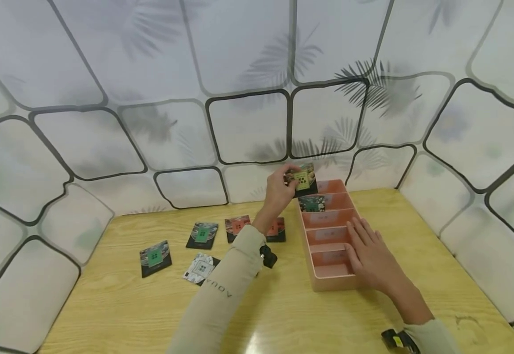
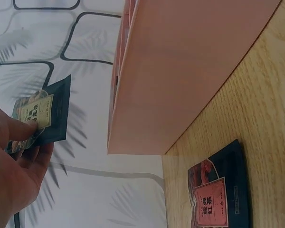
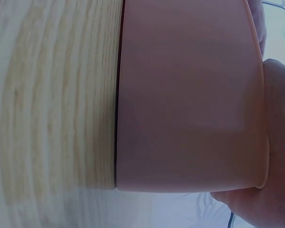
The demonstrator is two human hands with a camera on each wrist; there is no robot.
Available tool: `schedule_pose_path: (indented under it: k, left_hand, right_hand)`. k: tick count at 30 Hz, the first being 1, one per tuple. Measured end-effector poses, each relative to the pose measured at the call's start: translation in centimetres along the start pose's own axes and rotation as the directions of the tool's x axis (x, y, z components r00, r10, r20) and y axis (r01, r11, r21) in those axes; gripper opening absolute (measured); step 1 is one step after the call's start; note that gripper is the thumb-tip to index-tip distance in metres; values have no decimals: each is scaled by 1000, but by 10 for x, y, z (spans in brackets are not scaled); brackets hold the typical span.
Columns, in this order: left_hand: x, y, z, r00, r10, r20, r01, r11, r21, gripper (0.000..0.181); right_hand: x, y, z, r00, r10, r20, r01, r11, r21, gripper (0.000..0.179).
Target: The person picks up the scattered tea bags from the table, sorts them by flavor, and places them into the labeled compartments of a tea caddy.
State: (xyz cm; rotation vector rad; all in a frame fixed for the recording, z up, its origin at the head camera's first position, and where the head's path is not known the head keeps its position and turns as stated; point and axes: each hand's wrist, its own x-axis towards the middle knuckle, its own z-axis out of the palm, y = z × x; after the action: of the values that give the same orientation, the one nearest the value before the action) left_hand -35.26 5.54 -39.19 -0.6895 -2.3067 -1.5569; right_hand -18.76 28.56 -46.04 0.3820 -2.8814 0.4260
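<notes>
Pinching a yellow-labelled packet [image 1: 306, 185] between thumb and fingers, a person's left hand [image 1: 280, 191] holds it up by the far left corner of a pink box [image 1: 334, 283] in the head view. The right hand [image 1: 374, 258] lies with fingers extended along the box's right rim, thumb reaching over the near compartment. A green-labelled packet [image 1: 312, 204] sits in the box's second compartment from the far end; five more packets, two red-labelled [image 1: 238, 226], two green-labelled [image 1: 155, 257] and one white-labelled [image 1: 200, 268], lie on the wooden table [image 1: 327, 319] to the left.

From the left wrist, the yellow-labelled packet hangs apart from the box, its dark border free of the fingers. Thin and glossy, it looks light, bendable and a little slippery, unlikely to break; a flat pinch near one edge, as here, should suit it.

From the right wrist, the box's smooth wall fills the frame, seemingly stiff plastic, best steadied at the rim where the hand rests. How firmly it presses cannot be told.
</notes>
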Motion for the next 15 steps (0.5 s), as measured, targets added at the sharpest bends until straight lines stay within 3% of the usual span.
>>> schedule_pose_path:
  k: [7,15]
  left_hand:
    - [10,-6,12,1000,18,15,-18,1000,15,27]
    - [18,-10,24,999,21,38,-23,999,38,28]
  right_hand:
    - [-5,2,3,999,-13,-38,13,1000,3,62]
    - [-3,0,5,1000,4,-26,-4,1000,-1,63]
